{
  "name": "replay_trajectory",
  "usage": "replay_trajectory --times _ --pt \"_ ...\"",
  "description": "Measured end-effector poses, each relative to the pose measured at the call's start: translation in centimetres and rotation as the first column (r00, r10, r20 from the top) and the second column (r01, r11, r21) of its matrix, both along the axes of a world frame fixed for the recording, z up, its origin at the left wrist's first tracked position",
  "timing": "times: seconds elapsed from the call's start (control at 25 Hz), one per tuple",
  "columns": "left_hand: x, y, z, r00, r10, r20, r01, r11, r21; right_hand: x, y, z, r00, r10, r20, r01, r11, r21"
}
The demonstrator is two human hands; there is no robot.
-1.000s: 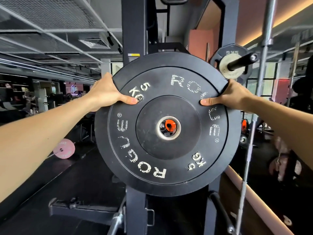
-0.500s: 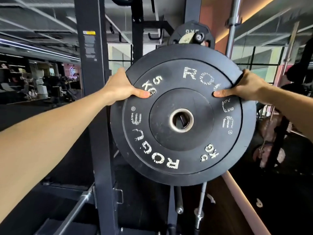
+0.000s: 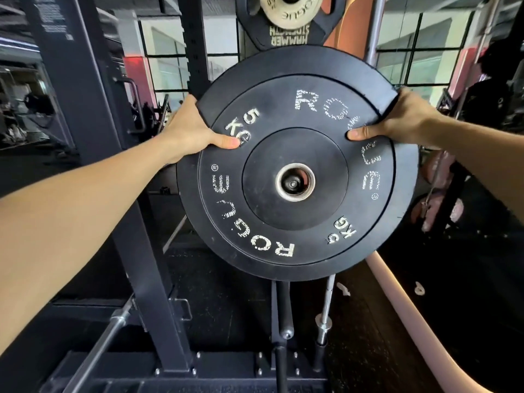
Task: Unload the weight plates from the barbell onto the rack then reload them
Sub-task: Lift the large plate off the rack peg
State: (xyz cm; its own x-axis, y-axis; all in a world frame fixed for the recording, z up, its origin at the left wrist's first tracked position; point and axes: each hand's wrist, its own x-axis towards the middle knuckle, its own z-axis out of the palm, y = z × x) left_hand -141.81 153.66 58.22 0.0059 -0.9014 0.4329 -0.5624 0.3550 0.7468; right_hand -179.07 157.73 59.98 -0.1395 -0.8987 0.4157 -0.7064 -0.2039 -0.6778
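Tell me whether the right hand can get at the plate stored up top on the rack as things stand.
Probably not yet. The right hand is clamped on the rim of the 5 kg plate, sharing its load with the left hand. The upper plate sits just above, otherwise unobstructed.

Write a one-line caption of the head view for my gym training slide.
Both hands, left hand and right hand, grip a black 5 kg plate before the rack.

Blocked above by Hammer Strength plate (image 3: 286,29); hemmed left by rack upright (image 3: 93,131); stored barbells (image 3: 326,307) below; open between plate and upright.
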Motion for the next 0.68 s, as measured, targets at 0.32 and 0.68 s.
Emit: replay_trajectory --times 0.32,0.68 --pt "-1.2 -8.3 -2.8 0.993 0.027 -0.114 -0.036 0.996 -0.078 -0.4 -8.5 -2.7 0.990 -0.051 0.130 0.070 0.987 -0.142" --pt "-2.3 -16.5 -3.3 0.992 0.067 -0.111 -0.080 0.990 -0.118 -1.0 -17.1 -3.2 0.984 -0.005 0.178 0.042 0.978 -0.205"
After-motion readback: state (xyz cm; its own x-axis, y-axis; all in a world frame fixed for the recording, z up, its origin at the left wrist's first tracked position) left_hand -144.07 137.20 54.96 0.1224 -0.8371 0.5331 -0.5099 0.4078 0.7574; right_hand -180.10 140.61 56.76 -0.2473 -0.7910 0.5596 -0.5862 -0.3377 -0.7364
